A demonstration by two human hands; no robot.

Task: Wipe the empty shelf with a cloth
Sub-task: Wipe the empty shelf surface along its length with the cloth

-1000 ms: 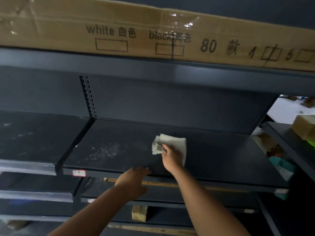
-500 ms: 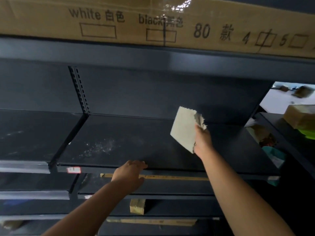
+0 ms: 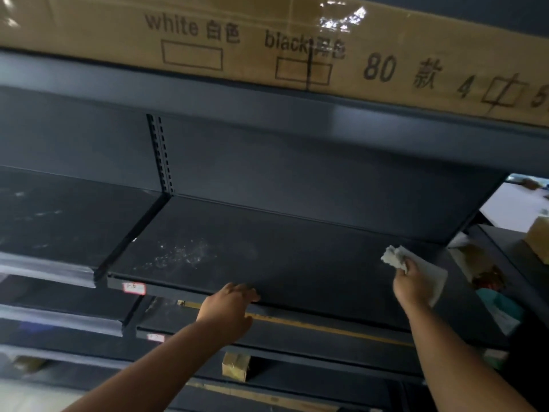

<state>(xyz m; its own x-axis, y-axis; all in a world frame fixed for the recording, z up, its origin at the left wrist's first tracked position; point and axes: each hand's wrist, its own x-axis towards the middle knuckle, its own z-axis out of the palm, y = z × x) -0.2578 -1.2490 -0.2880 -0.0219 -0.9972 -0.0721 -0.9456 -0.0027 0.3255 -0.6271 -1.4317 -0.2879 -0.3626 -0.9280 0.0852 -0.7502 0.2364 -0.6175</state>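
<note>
Brown corrugated cardboard forms the long carton (image 3: 267, 40) lying across the top level; its printed face reads "white" and "black" above blank tick boxes, followed by "80". Directly below it sits the dark grey metal shelf (image 3: 267, 263), a flat rectangular panel with nothing standing on it; a patch of pale dusty specks (image 3: 178, 254) marks its left half. A perforated dark metal upright (image 3: 160, 153) rises from the rear left corner of this panel. The right hand (image 3: 411, 285) is over the right part of the panel, fingers closed around the off-white crumpled cloth (image 3: 427, 272), which bunches above the knuckles and spreads beside the hand; whether the cloth presses on the surface cannot be determined. The left hand (image 3: 227, 310) rests on the front lip of the panel near its middle, fingers loosely curved and gripping nothing. A small red-bordered white label (image 3: 134, 288) is fixed to the front lip near the left corner.
</note>
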